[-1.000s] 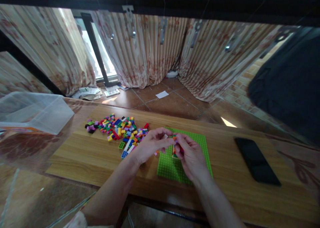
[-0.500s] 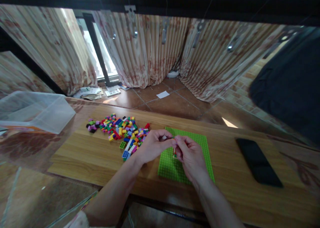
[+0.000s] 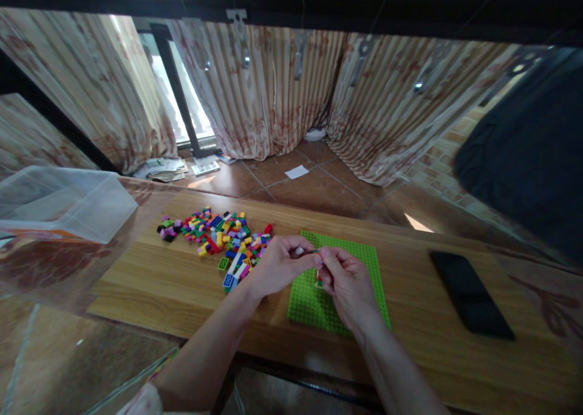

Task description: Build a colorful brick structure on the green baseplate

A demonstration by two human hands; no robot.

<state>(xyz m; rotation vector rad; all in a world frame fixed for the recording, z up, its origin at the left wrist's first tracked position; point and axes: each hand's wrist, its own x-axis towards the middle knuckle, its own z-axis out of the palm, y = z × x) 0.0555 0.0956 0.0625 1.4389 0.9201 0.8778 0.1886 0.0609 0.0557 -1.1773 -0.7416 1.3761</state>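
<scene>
My left hand (image 3: 285,264) and my right hand (image 3: 350,284) meet above the green studded baseplate (image 3: 314,312), fingertips pinched together. Small toy bricks (image 3: 319,279), with red and pale parts showing, sit in the closed fingers of my right hand, which hide most of them. A little whitish piece (image 3: 299,251) shows among the curled fingers of my left hand. Bits of green and purple peek out where the fingertips touch, too small to make out fully. Left of my left hand spreads a pile of loose, many-coloured toy bricks (image 3: 218,236).
A black phone (image 3: 471,296) lies on the wooden tabletop (image 3: 150,287) at the right. At the far left stands a clear plastic bin (image 3: 100,208). Curtains (image 3: 282,99) hang beyond the table, and a dark rounded shape (image 3: 528,147) fills the right side.
Both hands stay almost in place. The fingertips have shifted slightly where they meet, and a bit more green shows between them.
</scene>
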